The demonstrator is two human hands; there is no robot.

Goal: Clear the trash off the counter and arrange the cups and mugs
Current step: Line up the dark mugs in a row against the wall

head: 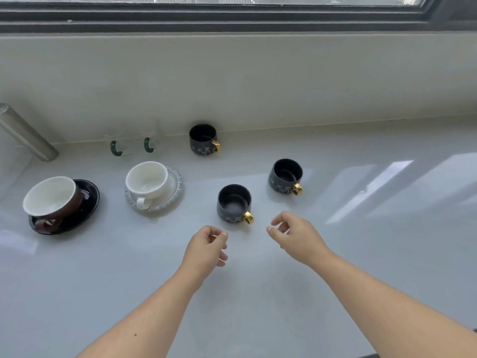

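Three black mugs with gold handles stand on the pale counter: one near me (234, 204), one further right (286, 176), one against the back wall (204, 138). A white cup (149, 182) sits on a clear glass saucer (175, 188). A brown cup with a white inside (53, 200) rests on a black saucer (89, 200). Two clear glass cups with green handles (116, 148) (149, 145) stand by the wall. My left hand (205, 248) and my right hand (296, 236) hover just in front of the nearest black mug, fingers loosely curled, holding nothing.
A metal tube (24, 134) slants in at the far left. The wall and a dark window frame (232, 19) rise behind the counter (361, 254). Light patches reflect on the counter's right side.
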